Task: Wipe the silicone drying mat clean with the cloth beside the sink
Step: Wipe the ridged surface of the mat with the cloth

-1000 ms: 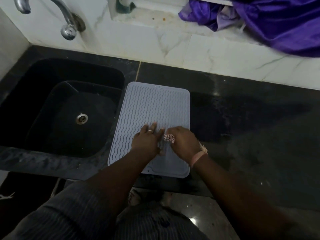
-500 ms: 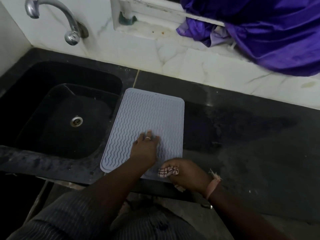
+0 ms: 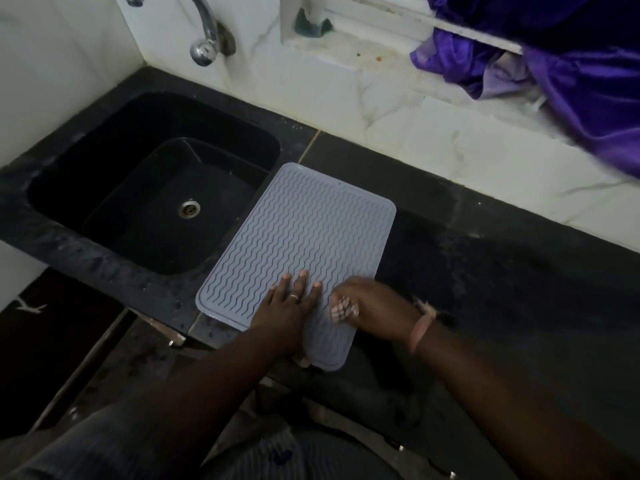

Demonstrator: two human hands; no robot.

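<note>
Mid-wipe: grey drying mat (image 3: 301, 244) lying just right of the sink (image 3: 152, 188); left hand (image 3: 287, 306) pressed flat on its near part, right hand (image 3: 367, 306) bunching the cloth (image 3: 341, 310) at its near right edge; next, probably strokes toward the untouched far end

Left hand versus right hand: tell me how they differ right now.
The left hand lies flat with straight fingers pressing the grey drying mat; the right hand is curled around a bunched checked cloth. The left wears a ring, the right a wristband. Both are on the mat's near end.
</note>
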